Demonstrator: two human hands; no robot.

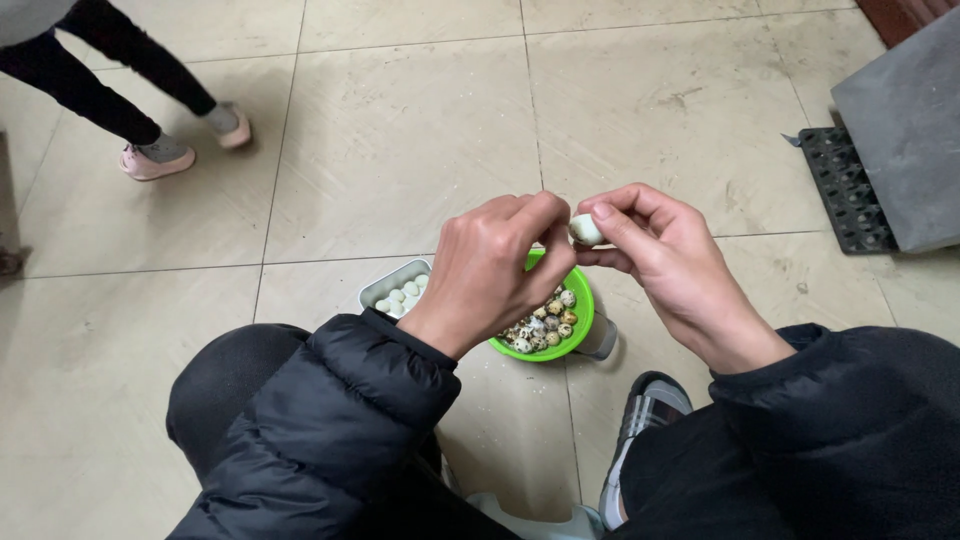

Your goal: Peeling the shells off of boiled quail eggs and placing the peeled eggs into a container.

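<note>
My right hand (pixel 665 265) pinches a small pale egg (pixel 584 231) between thumb and fingers. My left hand (pixel 495 270) meets it from the left, fingertips curled against the same egg. Directly below both hands sits a green bowl (pixel 580 300) on the tiled floor, filled with several speckled small eggs (pixel 548 325). Left of the bowl, partly hidden by my left wrist, a metal tin (pixel 385 285) holds several white peeled eggs (pixel 400 297). Both arms wear black padded sleeves.
Another person's legs in dark trousers and pink shoes (pixel 155 160) stand at the upper left. A black egg tray (pixel 845 190) lies under a grey slab (pixel 900 130) at the right. My knees and a grey shoe (pixel 645 420) fill the bottom.
</note>
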